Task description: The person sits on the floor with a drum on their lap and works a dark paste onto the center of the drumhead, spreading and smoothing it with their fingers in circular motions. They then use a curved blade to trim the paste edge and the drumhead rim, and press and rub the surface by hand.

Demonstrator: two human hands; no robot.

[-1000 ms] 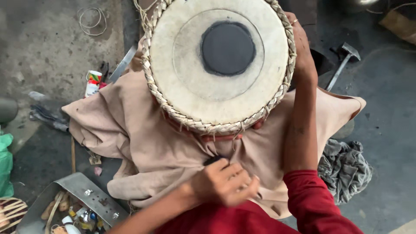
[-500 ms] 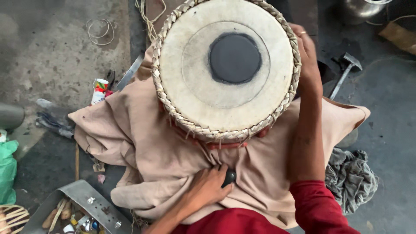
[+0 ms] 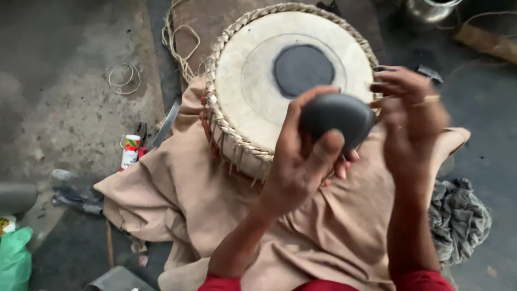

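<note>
A round drum (image 3: 253,91) with a pale skin head, a black centre spot and a braided rim rests on tan cloth (image 3: 177,199) in front of me. My left hand (image 3: 299,161) is raised above the cloth and grips a smooth dark oval stone (image 3: 336,116). Just right of the stone my right hand (image 3: 406,105) hovers, blurred, with fingers spread near the drum's right rim and nothing in it. A ring shows on one finger.
A coil of rope (image 3: 177,43) lies behind the drum. A wire loop (image 3: 123,78), a small printed can (image 3: 130,152) and a metal blade (image 3: 166,124) lie to the left. A grey rag (image 3: 458,221) sits at the right, a metal pot (image 3: 428,11) at the far right.
My left hand has lifted from the cloth below the drum with the dark stone and now holds it up. My right hand has come off the drum's rim toward the stone.
</note>
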